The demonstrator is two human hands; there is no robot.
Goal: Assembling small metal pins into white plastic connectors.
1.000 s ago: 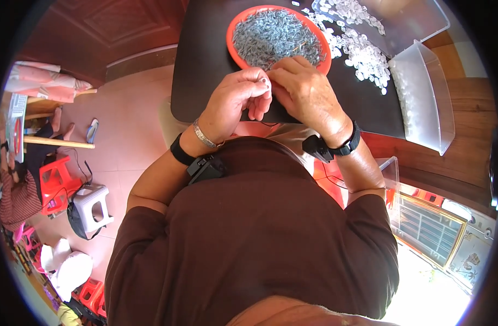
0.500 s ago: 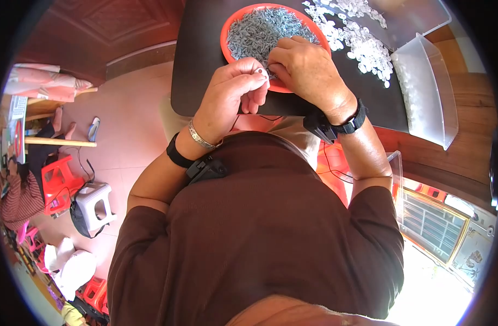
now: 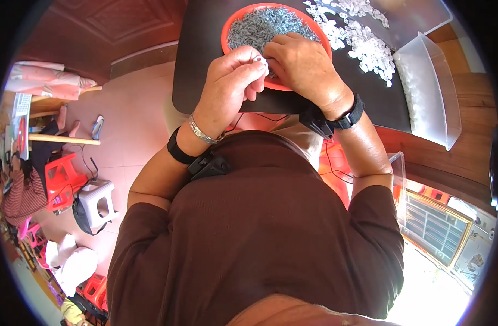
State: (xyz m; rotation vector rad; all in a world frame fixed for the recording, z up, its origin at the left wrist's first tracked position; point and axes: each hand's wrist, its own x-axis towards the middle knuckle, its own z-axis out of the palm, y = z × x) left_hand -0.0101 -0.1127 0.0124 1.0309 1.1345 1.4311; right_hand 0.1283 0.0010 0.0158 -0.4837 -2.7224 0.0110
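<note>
My left hand (image 3: 232,79) pinches a small white plastic piece (image 3: 263,63) with a dark hole between thumb and forefinger. Close against it is my right hand (image 3: 307,68), its fingers curled and closed; whatever they hold is hidden behind the knuckles. Both hands are at the near edge of a red round basin (image 3: 225,37), which is filled with many small grey metal nails or screws (image 3: 255,28). To the right of the basin, small whitish translucent plastic pieces (image 3: 369,53) lie scattered in a heap on the dark table (image 3: 197,65).
A clear plastic box (image 3: 437,103) with white pieces inside stands at the table's right edge. Left, on the tiled floor, are a red stool (image 3: 63,175) and a pale grey stool (image 3: 97,204). A person in a striped top (image 3: 22,198) sits at the far left.
My right hand has lifted slightly from the nails and come up against the left hand's fingertips. My left hand, still pinching the white piece, has risen a little.
</note>
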